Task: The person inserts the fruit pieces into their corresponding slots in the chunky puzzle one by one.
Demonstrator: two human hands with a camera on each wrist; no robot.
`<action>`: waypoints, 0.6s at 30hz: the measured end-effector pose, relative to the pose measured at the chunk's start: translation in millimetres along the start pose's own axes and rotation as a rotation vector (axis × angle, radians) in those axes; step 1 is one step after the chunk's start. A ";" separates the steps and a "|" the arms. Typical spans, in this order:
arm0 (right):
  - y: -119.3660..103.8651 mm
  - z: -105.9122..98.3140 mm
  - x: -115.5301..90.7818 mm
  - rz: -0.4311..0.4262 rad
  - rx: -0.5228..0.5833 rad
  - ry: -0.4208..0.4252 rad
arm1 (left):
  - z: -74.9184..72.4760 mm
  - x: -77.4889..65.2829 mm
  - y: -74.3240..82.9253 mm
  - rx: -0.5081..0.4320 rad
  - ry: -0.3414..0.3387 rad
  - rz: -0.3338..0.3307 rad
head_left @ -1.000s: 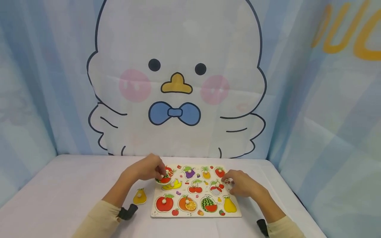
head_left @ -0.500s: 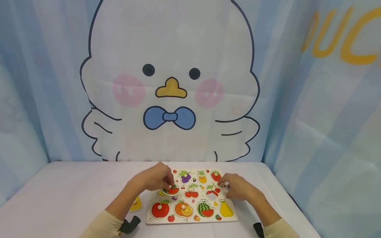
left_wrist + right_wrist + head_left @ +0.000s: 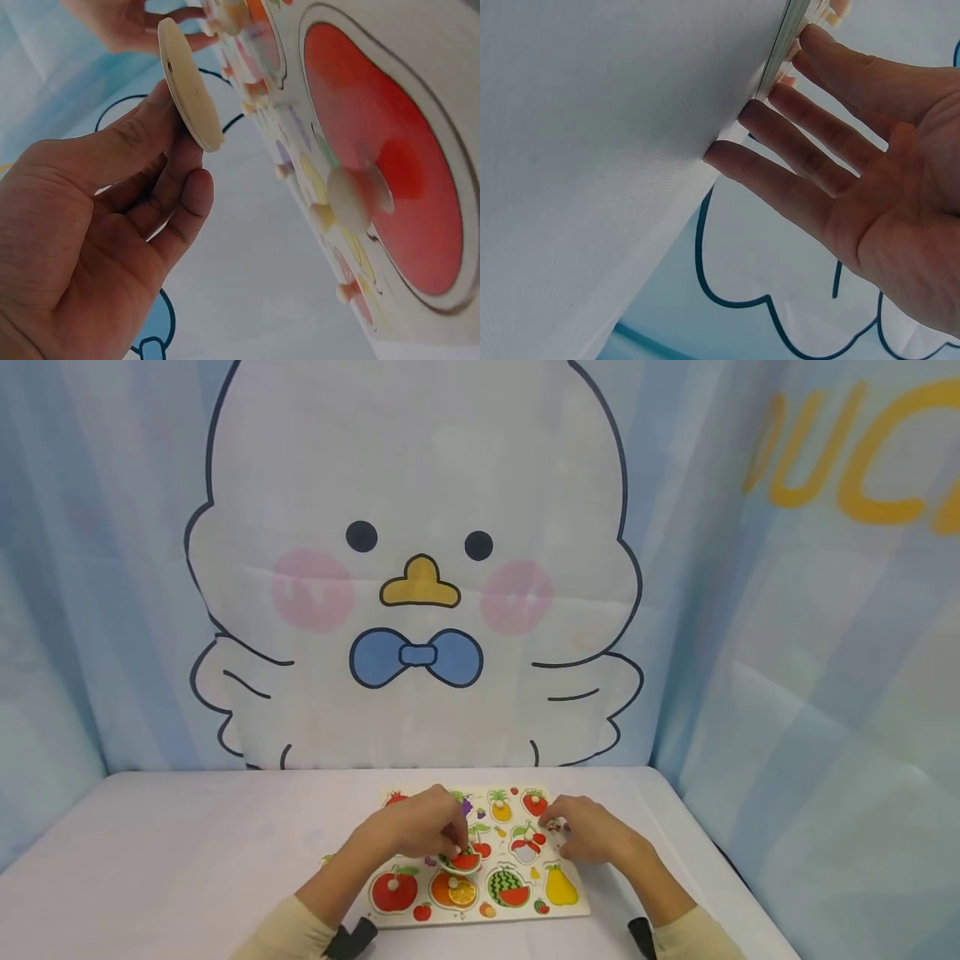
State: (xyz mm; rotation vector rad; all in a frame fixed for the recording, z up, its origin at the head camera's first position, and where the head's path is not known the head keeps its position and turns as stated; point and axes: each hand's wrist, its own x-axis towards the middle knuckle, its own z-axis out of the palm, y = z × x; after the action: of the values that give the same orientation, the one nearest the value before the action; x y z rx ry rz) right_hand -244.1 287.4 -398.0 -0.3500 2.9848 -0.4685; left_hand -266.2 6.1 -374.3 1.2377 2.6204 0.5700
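In the head view my left hand (image 3: 423, 822) pinches a watermelon puzzle piece (image 3: 462, 862) over the middle of the fruit puzzle board (image 3: 450, 917). The left wrist view shows thumb and fingertips on the piece's wooden back (image 3: 193, 90), held tilted and apart from the board. My right hand (image 3: 596, 833) touches the board's right edge. In the right wrist view its fingers (image 3: 780, 174) are extended, some tips against the table. A watermelon picture (image 3: 508, 887) and a pear picture (image 3: 561, 887) on the board show no knobs.
Knobbed pieces sit in the board, among them an apple (image 3: 393, 892), an orange (image 3: 453, 889), a strawberry (image 3: 535, 802) and a pineapple (image 3: 499, 807). My left forearm hides most of a loose yellow pear piece. A cartoon curtain (image 3: 420, 718) hangs behind the white table (image 3: 187, 860).
My left hand has carried the watermelon piece rightward and toward me, from the board's upper left to its middle. The right hand stays at the right edge. The head view has shifted slightly.
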 end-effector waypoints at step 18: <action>-1.3 -2.9 0.3 -0.003 0.000 0.001 | 24.1 25.0 34.9 0.135 -0.095 0.065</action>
State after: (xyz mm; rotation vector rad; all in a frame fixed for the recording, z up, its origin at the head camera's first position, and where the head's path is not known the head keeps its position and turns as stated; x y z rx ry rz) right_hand -244.5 287.0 -394.9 -0.3542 2.9855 -0.4685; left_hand -249.8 51.9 -381.8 1.3586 2.5841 0.3399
